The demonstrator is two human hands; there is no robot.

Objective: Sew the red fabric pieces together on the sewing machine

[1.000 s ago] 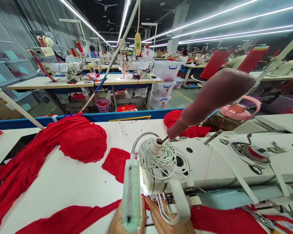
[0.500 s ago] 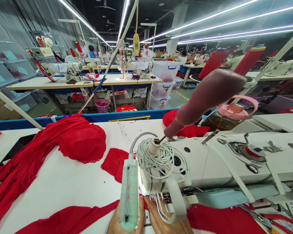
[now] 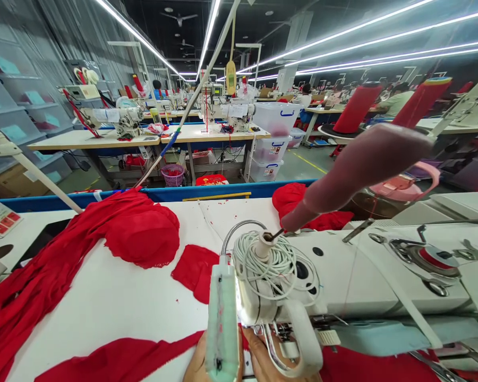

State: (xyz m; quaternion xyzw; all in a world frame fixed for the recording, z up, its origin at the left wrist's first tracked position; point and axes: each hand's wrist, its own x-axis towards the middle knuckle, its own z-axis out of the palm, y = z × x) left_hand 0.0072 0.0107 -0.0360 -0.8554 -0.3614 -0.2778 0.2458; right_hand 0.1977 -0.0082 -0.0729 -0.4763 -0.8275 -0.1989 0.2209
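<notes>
At the bottom, my left hand (image 3: pixel 194 363) is mostly covered by a pale green lamp bar (image 3: pixel 222 329) on the sewing machine (image 3: pixel 255 297). Its fingers are closed on red fabric (image 3: pixel 131 355), which trails off to the left across the table. My right hand (image 3: pixel 262 356) is close beside it, under the machine head and partly behind the white curved guard (image 3: pixel 302 339). Its fingers are together on the same red fabric, a bit of which shows between the hands. The needle and most fingertips are hidden.
A heap of red fabric (image 3: pixel 139 239) and a small red piece (image 3: pixel 197 270) lie on the white table. A coil of pale cord (image 3: pixel 263 265) sits atop the machine. Scissors (image 3: pixel 434 366) lie at lower right. Red thread cones (image 3: pixel 358 109) stand behind.
The whole view has shifted slightly, so things appear a little farther right and mostly lower. Both hands stay by the machine head with the red fabric.
</notes>
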